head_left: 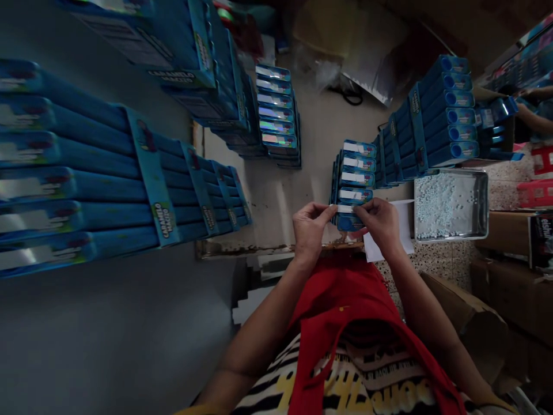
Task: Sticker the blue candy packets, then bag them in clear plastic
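A stack of blue boxes (358, 163) stands near the table's front edge, several of its ends bearing pale strips. Between my hands a whitish strip (345, 209) lies across one of the lower box ends. My left hand (311, 226) pinches the strip's left end between thumb and forefinger. At its right end, my right hand (381, 222) has thumb and fingers closed on the strip against the box. Just below it, the lowest box end (349, 223) shows no pale strip. A white sheet of paper (404, 222) lies partly under my right hand.
Tall stacks of blue boxes (103, 178) fill the left. Another stack (276, 109) stands further back on the table (276, 199). Banded blue boxes (440, 115) and a metal tray (487, 207) of small pale pieces are at right. Black scissors (353, 98) lie behind. A person's hand (529, 118) shows far right.
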`<action>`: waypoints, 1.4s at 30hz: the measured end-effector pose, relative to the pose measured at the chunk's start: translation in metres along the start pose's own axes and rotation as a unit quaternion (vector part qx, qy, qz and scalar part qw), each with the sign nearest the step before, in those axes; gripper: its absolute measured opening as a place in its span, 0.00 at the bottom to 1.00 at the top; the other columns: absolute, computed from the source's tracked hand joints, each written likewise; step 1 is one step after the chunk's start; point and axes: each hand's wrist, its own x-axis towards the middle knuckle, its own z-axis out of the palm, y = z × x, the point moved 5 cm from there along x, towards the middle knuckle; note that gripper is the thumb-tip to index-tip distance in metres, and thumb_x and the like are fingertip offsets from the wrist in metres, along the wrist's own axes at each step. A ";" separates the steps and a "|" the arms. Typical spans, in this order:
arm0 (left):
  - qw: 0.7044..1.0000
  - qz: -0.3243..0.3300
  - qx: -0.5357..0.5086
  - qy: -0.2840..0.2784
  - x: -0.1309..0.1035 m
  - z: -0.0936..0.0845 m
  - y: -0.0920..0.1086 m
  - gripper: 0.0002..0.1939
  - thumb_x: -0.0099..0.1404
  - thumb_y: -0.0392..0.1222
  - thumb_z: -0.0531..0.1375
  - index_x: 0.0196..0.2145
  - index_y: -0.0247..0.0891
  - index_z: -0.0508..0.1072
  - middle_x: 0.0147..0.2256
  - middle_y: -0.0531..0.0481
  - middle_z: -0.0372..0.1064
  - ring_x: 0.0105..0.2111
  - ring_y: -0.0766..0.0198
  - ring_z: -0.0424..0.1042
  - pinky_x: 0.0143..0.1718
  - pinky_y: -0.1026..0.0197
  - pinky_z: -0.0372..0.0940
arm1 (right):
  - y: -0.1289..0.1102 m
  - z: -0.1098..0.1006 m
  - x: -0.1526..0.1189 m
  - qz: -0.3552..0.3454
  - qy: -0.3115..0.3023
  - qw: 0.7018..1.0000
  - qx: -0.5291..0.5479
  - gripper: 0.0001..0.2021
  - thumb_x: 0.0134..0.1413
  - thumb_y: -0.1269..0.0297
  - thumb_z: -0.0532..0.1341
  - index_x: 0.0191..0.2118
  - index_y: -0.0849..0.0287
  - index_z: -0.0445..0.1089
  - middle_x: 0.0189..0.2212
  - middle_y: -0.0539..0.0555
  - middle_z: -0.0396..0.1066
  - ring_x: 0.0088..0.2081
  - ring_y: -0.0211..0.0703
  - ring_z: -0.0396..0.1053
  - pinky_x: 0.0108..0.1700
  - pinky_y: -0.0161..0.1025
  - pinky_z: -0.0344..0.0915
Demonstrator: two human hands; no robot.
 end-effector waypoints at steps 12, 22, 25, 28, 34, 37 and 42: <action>0.981 -0.169 -0.015 -0.090 0.020 0.010 -0.030 0.18 0.52 0.46 0.69 0.27 0.41 0.63 0.29 0.52 0.69 0.33 0.62 0.73 0.35 0.61 0.67 | 0.039 0.009 0.012 0.044 -0.028 0.987 0.154 0.27 0.38 0.43 0.76 0.30 0.52 0.61 0.19 0.41 0.62 0.23 0.36 0.60 0.26 0.34 0.54; 0.985 0.068 0.131 -0.092 -0.061 -0.003 0.021 0.23 0.55 0.55 0.74 0.44 0.42 0.77 0.29 0.55 0.72 0.25 0.66 0.68 0.30 0.62 0.63 | -0.009 -0.018 -0.024 0.014 0.020 0.970 0.241 0.23 0.51 0.45 0.72 0.38 0.51 0.61 0.19 0.40 0.62 0.20 0.36 0.63 0.21 0.33 0.56; 0.983 -0.045 0.042 -0.172 -0.073 0.008 0.018 0.24 0.51 0.57 0.76 0.39 0.41 0.79 0.25 0.54 0.72 0.19 0.67 0.64 0.23 0.61 0.59 | -0.023 -0.013 -0.028 -0.003 0.021 0.970 0.241 0.22 0.52 0.45 0.72 0.36 0.51 0.60 0.18 0.40 0.62 0.19 0.34 0.61 0.21 0.33 0.55; 0.985 -0.060 -0.023 -0.160 -0.071 0.005 0.020 0.20 0.56 0.59 0.73 0.28 0.41 0.76 0.19 0.55 0.66 0.17 0.68 0.60 0.21 0.62 0.55 | -0.027 -0.010 -0.032 -0.016 0.009 0.965 0.262 0.22 0.53 0.45 0.71 0.36 0.52 0.61 0.18 0.40 0.62 0.20 0.33 0.62 0.23 0.33 0.56; 0.979 0.022 0.129 -0.156 -0.052 -0.021 0.043 0.18 0.60 0.55 0.71 0.26 0.39 0.74 0.21 0.54 0.67 0.23 0.67 0.63 0.27 0.64 0.60 | 0.000 -0.008 -0.047 0.028 -0.061 0.937 0.344 0.29 0.37 0.56 0.80 0.42 0.53 0.65 0.25 0.43 0.76 0.27 0.39 0.75 0.31 0.36 0.69; 0.963 0.046 0.211 -0.160 -0.037 -0.024 0.048 0.16 0.61 0.53 0.68 0.26 0.38 0.75 0.23 0.53 0.68 0.25 0.66 0.65 0.27 0.64 0.58 | 0.015 -0.006 -0.048 0.049 0.004 0.945 0.322 0.28 0.37 0.59 0.80 0.39 0.52 0.64 0.24 0.44 0.78 0.27 0.41 0.77 0.32 0.36 0.70; 0.950 0.054 0.266 -0.154 -0.022 -0.018 0.045 0.15 0.62 0.51 0.67 0.26 0.38 0.75 0.22 0.54 0.67 0.25 0.66 0.63 0.27 0.63 0.57 | 0.016 0.002 -0.042 0.006 0.087 0.961 0.263 0.26 0.42 0.58 0.77 0.38 0.51 0.59 0.24 0.42 0.78 0.28 0.41 0.78 0.36 0.38 0.73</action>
